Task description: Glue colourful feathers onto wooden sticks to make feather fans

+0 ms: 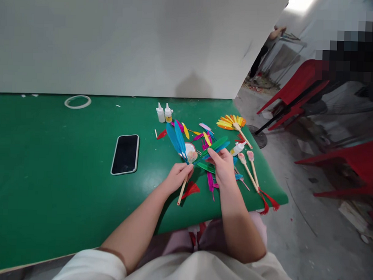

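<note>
My left hand [176,177] is closed round a thin wooden stick [182,191] whose round top [191,153] carries two blue feathers [176,140]. My right hand [222,164] pinches a green feather [216,144] and holds it against that round top. Loose feathers in pink, yellow, red and blue [205,137] lie scattered on the green table [50,172] around both hands. A red feather [191,189] lies just below the stick.
A black phone [125,154] lies face up to the left. Two small glue bottles [163,113] stand behind the feathers, a third [237,148] lies on its side. A finished yellow-orange feather fan [231,122], two bare sticks [249,168], a tape ring [77,102] and red chairs [298,88] are nearby.
</note>
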A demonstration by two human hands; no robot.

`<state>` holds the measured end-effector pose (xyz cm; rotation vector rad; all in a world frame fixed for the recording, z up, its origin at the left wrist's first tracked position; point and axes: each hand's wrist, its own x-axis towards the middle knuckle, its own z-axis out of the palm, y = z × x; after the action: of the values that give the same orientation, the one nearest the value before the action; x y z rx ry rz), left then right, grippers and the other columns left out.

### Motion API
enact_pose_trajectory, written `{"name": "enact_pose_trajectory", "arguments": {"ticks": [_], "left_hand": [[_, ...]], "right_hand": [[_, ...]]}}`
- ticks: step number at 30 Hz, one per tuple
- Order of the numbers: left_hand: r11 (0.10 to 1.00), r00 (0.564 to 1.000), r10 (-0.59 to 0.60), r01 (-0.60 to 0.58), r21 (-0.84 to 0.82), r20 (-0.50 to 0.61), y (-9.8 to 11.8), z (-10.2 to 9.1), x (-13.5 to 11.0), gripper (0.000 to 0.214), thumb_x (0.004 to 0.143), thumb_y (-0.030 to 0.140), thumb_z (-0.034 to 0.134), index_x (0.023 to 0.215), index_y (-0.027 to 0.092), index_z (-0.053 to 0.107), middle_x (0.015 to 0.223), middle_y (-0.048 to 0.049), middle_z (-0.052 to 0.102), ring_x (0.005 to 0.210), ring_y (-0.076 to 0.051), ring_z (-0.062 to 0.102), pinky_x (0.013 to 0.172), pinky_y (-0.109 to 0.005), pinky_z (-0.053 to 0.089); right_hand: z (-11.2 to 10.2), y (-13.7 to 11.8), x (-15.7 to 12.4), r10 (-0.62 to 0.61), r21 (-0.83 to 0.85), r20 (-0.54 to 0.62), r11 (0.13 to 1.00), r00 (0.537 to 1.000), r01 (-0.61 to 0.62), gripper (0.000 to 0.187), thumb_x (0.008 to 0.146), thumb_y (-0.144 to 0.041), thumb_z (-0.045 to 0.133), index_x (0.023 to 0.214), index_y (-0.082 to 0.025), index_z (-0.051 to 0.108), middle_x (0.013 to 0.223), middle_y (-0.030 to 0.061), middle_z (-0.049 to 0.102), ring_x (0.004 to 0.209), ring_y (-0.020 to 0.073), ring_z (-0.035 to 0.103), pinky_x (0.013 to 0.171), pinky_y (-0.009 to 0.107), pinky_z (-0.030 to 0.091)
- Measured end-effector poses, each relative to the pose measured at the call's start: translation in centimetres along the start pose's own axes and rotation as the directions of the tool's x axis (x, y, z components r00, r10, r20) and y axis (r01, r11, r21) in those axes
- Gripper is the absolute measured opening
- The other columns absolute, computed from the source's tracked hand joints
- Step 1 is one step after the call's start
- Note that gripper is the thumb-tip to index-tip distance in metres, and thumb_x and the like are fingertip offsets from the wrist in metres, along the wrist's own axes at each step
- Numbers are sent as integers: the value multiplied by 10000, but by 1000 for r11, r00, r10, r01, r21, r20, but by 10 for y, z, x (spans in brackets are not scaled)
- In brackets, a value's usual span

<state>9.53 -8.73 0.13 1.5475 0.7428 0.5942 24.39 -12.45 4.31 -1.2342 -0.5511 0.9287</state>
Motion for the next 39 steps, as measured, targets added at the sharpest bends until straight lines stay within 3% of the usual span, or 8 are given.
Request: {"name": "enact_pose_trajectory", "arguments": {"ticks": [5, 10, 13, 16, 18, 22, 28, 39], "left_hand": [[998, 998, -3, -1, 56, 67, 2, 1, -2, 506, 859, 507, 336, 498, 166, 435, 435, 23, 446, 462, -99, 426, 523, -235, 343], [989, 991, 6, -25, 144, 132, 3, 1, 0, 487, 851, 469, 370, 481, 161, 444, 439, 27, 440, 473, -95, 405, 522, -232, 310], [981, 985, 19, -51, 189, 169, 3, 1, 1, 488, 854, 457, 358, 479, 159, 445, 440, 30, 433, 472, -90, 393, 522, -229, 298], [973, 982, 28, -69, 221, 186, 3, 1, 1, 489, 860, 452, 333, 482, 160, 441, 436, 33, 422, 465, -88, 382, 514, -226, 292], [969, 981, 35, -80, 235, 189, 2, 1, 1, 489, 861, 446, 327, 480, 160, 440, 437, 31, 421, 465, -88, 382, 514, -227, 291], [959, 981, 57, -106, 264, 185, 0, 2, 2, 479, 857, 429, 338, 469, 162, 428, 436, 30, 420, 465, -88, 379, 520, -230, 286], [954, 982, 74, -121, 273, 175, -3, 2, 2, 467, 849, 420, 369, 463, 162, 426, 439, 29, 429, 459, -87, 382, 513, -229, 280], [979, 987, 33, -63, 194, 155, 3, 1, 1, 468, 833, 415, 364, 449, 164, 454, 405, 19, 455, 434, -88, 405, 499, -219, 318]], "right_hand": [[-20, -24, 7, -100, -287, 203, 945, 974, 157, 240, 657, -332, 717, 854, -212, 647, 786, -17, 662, 721, 132, 592, 705, 290, 484], [-32, -54, 13, -217, -662, 398, 605, 892, 442, 174, 693, -346, 688, 799, -211, 660, 883, 13, 637, 896, 180, 559, 836, 340, 417], [-27, -64, 13, -164, -732, 455, 491, 875, 472, 191, 726, -381, 652, 796, -204, 656, 837, 16, 626, 853, 186, 559, 805, 346, 417], [-15, -67, 18, -76, -742, 470, 506, 879, 440, 260, 753, -432, 608, 842, -191, 641, 784, 10, 618, 756, 168, 561, 728, 325, 437], [-5, -66, 23, -111, -717, 459, 540, 882, 441, 322, 749, -430, 613, 972, -197, 619, 852, 17, 628, 793, 164, 570, 749, 315, 440], [15, -63, 35, -111, -746, 468, 483, 877, 459, 428, 738, -393, 632, 1118, -203, 578, 981, 43, 633, 867, 167, 569, 793, 309, 420], [25, -61, 42, 109, -678, 639, 547, 761, 491, 180, 748, -329, 612, 714, -152, 612, 681, -20, 574, 642, 108, 497, 629, 253, 368], [19, -58, 44, -58, -628, 398, 710, 916, 318, 223, 749, -366, 605, 675, -156, 595, 546, -51, 469, 502, 67, 364, 519, 226, 303]]}}
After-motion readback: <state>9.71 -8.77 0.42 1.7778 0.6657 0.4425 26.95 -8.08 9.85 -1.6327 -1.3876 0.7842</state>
